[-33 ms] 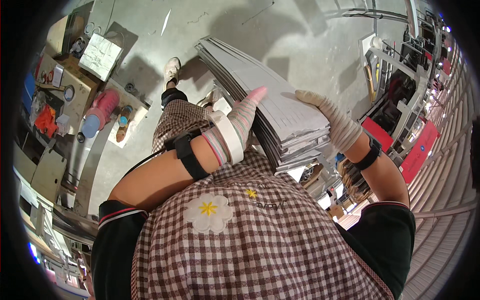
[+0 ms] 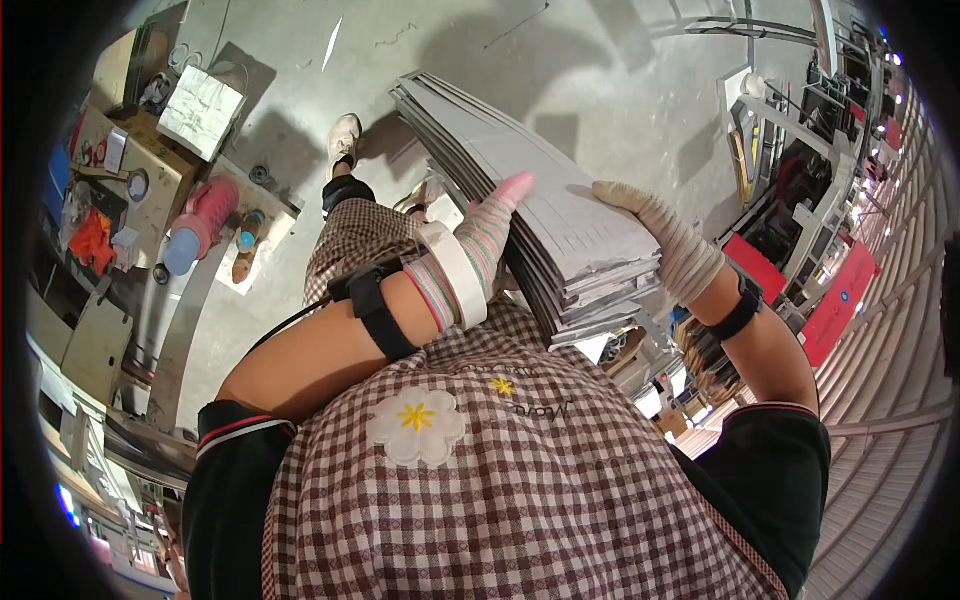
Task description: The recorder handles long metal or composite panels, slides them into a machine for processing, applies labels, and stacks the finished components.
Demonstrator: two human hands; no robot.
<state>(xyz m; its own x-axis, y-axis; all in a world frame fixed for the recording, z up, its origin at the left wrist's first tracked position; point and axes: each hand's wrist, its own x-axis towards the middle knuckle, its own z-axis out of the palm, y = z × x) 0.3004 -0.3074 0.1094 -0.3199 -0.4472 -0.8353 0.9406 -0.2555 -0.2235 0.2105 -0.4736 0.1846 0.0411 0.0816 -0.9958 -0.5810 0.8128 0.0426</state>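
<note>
A thick stack of flat grey-white cardboard sheets (image 2: 560, 215) is held in front of my body, tilted, its long end reaching away to the upper left. My left hand (image 2: 492, 225), in a striped glove with pink fingertips, grips its left side, thumb on top; the other fingers are hidden beneath. A white ring like a tape roll (image 2: 455, 275) sits around my left wrist. On the right edge, my right hand (image 2: 665, 238) in a cream knit glove closes on the same stack, its thumb over the top sheet and its other fingers hidden. Both forearms wear black straps.
On the left stand a cluttered workbench (image 2: 150, 165), a pink bottle with a blue lid (image 2: 205, 215) and a white square-topped box (image 2: 202, 112). Metal frames and machinery (image 2: 800, 200) line the right side, with red panels (image 2: 838, 300). Concrete floor (image 2: 400, 50) spreads ahead of my feet.
</note>
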